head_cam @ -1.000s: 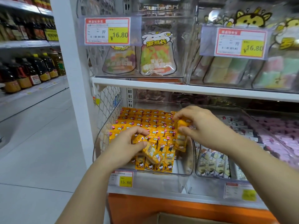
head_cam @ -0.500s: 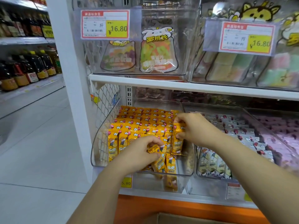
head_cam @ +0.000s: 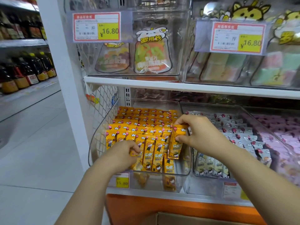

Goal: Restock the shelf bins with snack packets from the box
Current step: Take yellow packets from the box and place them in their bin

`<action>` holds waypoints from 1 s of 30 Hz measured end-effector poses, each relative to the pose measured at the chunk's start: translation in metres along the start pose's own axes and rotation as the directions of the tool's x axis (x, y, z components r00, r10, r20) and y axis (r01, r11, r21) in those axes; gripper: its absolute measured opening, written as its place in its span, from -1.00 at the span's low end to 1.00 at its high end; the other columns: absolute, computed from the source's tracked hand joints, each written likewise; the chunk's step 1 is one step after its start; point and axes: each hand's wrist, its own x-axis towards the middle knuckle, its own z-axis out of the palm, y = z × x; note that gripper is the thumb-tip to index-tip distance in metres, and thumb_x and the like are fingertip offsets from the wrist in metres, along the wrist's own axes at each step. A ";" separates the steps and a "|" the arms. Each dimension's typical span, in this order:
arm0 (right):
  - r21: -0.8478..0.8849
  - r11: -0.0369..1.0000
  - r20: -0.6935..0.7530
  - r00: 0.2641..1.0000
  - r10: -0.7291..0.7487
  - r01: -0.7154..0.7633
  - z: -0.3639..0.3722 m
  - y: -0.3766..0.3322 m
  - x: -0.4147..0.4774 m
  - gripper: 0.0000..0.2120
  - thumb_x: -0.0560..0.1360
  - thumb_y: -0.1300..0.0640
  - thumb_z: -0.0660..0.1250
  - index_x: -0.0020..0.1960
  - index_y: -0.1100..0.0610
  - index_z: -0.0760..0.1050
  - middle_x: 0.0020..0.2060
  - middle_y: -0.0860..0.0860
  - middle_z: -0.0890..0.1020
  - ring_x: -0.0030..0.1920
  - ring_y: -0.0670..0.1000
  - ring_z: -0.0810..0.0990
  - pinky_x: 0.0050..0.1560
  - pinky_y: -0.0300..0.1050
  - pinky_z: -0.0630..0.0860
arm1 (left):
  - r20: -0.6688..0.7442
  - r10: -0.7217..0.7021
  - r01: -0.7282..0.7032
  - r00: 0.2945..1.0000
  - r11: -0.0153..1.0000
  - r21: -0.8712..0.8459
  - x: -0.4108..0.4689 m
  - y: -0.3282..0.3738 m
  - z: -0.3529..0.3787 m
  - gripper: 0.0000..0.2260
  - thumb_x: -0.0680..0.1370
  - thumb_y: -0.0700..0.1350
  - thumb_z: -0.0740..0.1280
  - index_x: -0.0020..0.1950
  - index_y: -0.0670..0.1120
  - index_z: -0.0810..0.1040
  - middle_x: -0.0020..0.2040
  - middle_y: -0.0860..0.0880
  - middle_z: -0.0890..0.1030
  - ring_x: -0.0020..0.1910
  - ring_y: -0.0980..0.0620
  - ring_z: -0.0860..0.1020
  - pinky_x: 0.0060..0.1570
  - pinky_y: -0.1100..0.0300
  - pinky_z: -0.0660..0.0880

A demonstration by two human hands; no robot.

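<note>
packets [head_cam: 146, 127] stand in tight upright rows in clear bin [head_cam: 99, 140], leftmost of lower row. right hand [head_cam: 200, 135] pinches one orange packet [head_cam: 176, 144] by top seam and side, at right end of front row, close to bin's right wall, slightly tilted. left hand [head_cam: 123, 153] curls fingers on front-row packet [head_cam: 138, 161], seemingly bracing row. to do well: slide held packet straight down into gap, face forward, top level with neighbours, row braced so nothing tips. box [head_cam: 203, 219] sits low, beneath both forearms.
</note>
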 end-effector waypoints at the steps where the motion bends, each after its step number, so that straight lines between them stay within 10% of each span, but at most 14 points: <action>1: 0.017 1.000 -0.009 1.000 -0.001 0.001 0.000 0.001 -0.004 -0.70 0.41 0.11 0.47 0.10 -0.02 0.49 -0.08 -0.18 0.48 -0.05 -0.11 0.49 -0.05 -0.26 0.33 | -0.035 -0.021 0.023 0.999 0.998 0.057 0.000 0.001 0.000 -0.80 0.52 -0.20 0.33 0.08 0.06 0.54 -0.01 0.15 0.53 0.05 0.13 0.52 0.11 0.19 0.48; 9: 0.256 0.956 -0.365 0.930 -0.041 0.143 -0.011 0.017 -0.036 -0.60 0.37 0.19 0.51 0.00 -0.22 0.46 -0.05 -0.27 0.57 -0.01 -0.23 0.55 0.04 -0.49 0.40 | 0.004 0.134 -0.130 0.991 0.970 -0.207 0.008 0.049 0.015 -0.82 0.58 -0.21 0.23 0.08 0.00 0.55 -0.04 0.07 0.60 -0.20 0.19 0.55 -0.34 0.41 0.44; 13: 0.428 0.874 -0.517 0.855 0.030 0.228 -0.026 0.022 -0.051 -0.67 0.35 0.06 0.47 0.03 -0.26 0.51 -0.06 -0.17 0.61 0.00 -0.07 0.61 0.07 -0.18 0.52 | 0.244 0.150 -0.132 0.958 0.987 -0.088 0.025 0.069 0.028 -0.69 0.57 -0.19 0.31 0.31 0.00 0.47 0.20 0.06 0.53 -0.03 0.12 0.55 0.02 0.22 0.53; 30: 0.504 0.863 -0.280 0.953 0.119 0.040 -0.021 0.021 -0.075 -0.62 0.41 0.15 0.45 0.07 -0.26 0.46 -0.07 -0.22 0.54 -0.21 -0.26 0.53 -0.18 -0.37 0.50 | 0.418 0.085 -0.307 0.904 0.810 0.500 0.043 0.083 0.054 -0.59 0.55 -0.29 0.28 0.36 -0.03 0.36 0.29 -0.10 0.47 0.17 -0.12 0.48 -0.08 0.15 0.41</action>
